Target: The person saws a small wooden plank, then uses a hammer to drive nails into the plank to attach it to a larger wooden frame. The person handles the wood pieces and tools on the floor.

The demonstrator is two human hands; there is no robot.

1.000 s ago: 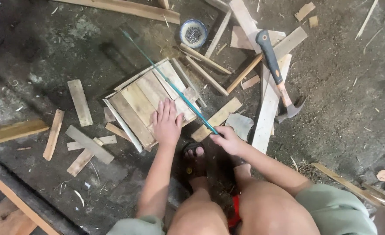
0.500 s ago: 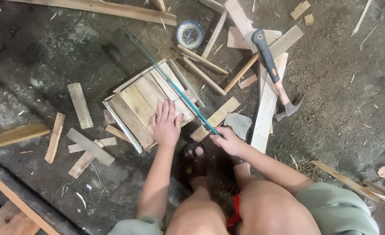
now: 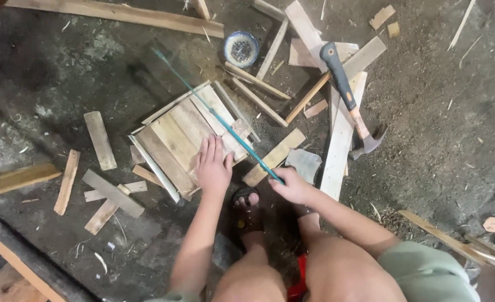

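Since the earlier frames, little has moved: the left hand still presses flat on the slatted wooden panel, and the saw blade has only shifted a little along its slanted line. Loose wood offcuts lie on the dirt floor to the left of the panel, with bare floor between them. This hand has the fingers stretched forward and spread, not gripping anything, at the panel's near right edge. The thin green-bladed saw crosses the panel diagonally, from upper left down to the right hand, whose grip is clenched around the saw handle. A foot in a sandal is between the two hands. Farther right, a hammer lies on long boards, well apart from the hands, and open floor follows.
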